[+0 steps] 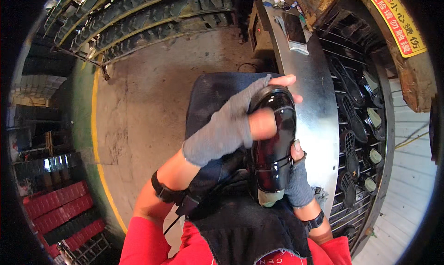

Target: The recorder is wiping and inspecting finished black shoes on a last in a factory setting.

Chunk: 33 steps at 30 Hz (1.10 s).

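Note:
A glossy black shoe [276, 147] lies over my lap, its rounded toe pointing away from me. A pale green piece [270, 198] shows at its near end, probably a last inside the shoe. My left hand [249, 119], in a grey fingerless glove, is closed round the toe half, its thumb blurred across the upper and its fingertips past the far edge. Low on the right side of the shoe, my right hand [299, 174] grips it with the thumb up along the edge; its other fingers are hidden beneath. Under the shoe is a black apron [245, 228].
A shiny metal bench [319, 112] runs along my right, with a dark flat object [294, 29] in clear wrapping at its far end. Beyond it, a wire rack [354, 126] holds soles and shoe parts. Shelves of dark shoes [152, 24] stand far left; red slabs [58, 202] lie near left.

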Available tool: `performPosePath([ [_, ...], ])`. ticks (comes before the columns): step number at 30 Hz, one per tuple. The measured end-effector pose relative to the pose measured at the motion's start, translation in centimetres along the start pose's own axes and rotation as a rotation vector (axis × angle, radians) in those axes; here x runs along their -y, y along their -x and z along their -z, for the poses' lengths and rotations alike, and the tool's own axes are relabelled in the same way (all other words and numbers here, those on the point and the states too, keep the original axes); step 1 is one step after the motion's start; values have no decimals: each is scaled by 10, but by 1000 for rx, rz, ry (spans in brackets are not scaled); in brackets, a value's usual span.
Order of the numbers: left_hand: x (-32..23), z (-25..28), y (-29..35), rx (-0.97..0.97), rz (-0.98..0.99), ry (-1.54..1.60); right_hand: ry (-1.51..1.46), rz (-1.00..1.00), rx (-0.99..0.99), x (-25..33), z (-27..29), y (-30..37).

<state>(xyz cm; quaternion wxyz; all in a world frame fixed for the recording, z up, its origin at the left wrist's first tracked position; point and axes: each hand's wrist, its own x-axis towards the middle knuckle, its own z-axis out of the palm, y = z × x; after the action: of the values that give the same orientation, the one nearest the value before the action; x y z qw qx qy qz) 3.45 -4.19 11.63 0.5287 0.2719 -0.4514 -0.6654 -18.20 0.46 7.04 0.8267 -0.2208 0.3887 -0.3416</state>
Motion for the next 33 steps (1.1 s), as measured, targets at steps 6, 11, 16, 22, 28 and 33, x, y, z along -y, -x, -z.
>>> performPosePath([
  [6, -24, -4, 30, -30, 108, -306, -28, -93, 79, -7, 5, 5],
  [11, -26, -7, 50, -45, 124, -120, 63, -80, 94, -6, -6, 8],
  [16, -43, -6, 65, -88, -71, -219, 418, 30, 202, 18, -9, 6],
  [22, -39, 6, 69, -120, -399, 85, 260, 24, 361, 18, 6, 25],
  [28, -27, 5, 59, 90, -227, -27, 288, 122, -69, 87, 19, 34],
  [33, 19, -26, 35, -91, 122, -248, 906, 299, 109, 135, 29, 2],
])
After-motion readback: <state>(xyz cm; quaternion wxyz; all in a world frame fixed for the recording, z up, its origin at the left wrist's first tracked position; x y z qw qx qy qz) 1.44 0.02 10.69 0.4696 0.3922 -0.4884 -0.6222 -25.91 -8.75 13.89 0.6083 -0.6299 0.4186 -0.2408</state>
